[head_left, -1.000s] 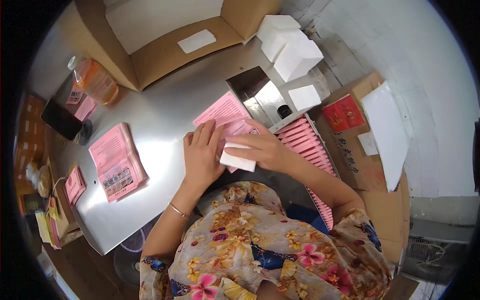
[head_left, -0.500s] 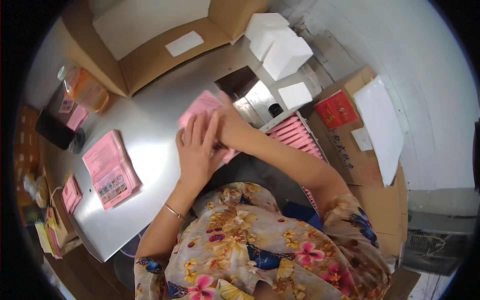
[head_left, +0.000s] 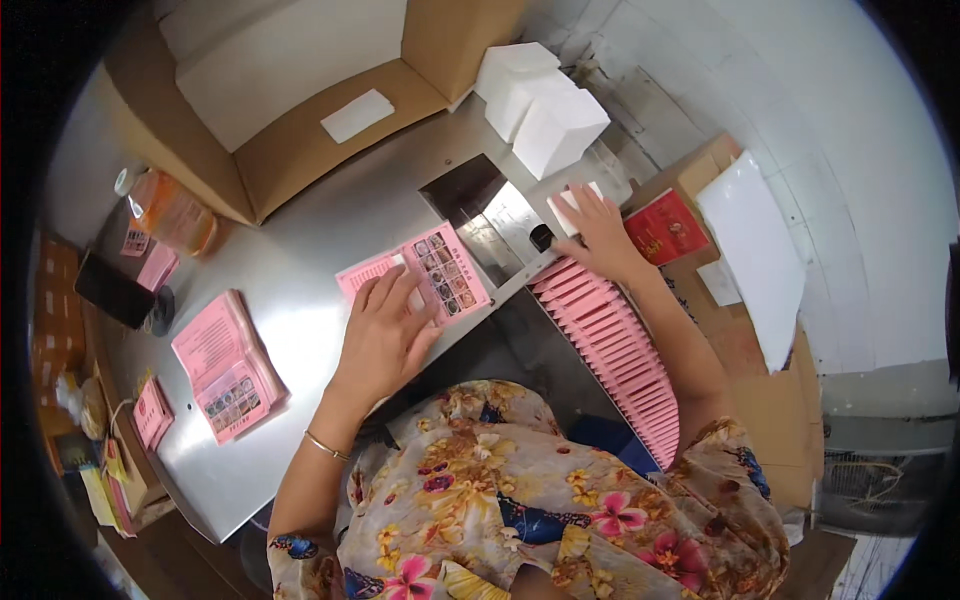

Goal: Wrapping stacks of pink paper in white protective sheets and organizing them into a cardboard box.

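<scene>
Left hand: [head_left: 385,335] lies flat, fingers spread, on the pink sheet [head_left: 415,282]; it pins the sheet and grasps nothing.
Right hand: [head_left: 592,232] reaches out to a small white pad [head_left: 572,205] beside the metal block [head_left: 490,215]; fingers lie over the pad, and whether they pinch it or only touch it cannot be told from this view.
Pink sheet: flat on the steel table [head_left: 300,230], near its front edge, printed side up, with a grid of small pictures on its right half.
Pink row: [head_left: 615,345] many like packets stand on edge in a long file to the person's right, running from the block toward the lap.
Pink stack: [head_left: 225,365] printed leaflets, loosely squared, at the left of the table.
White blocks: [head_left: 540,105] plain wrapped cubes at the table's far edge.
Red packet: [head_left: 665,228] flat, red with yellow marks, on a brown carton at right.
Carton: [head_left: 300,110] open, brown, with a white label inside.
Risk: the sheet lies close to the edge; should the left hand lift, it could slide off. The right forearm crosses over the row, so a low sweep could topple packets.
</scene>
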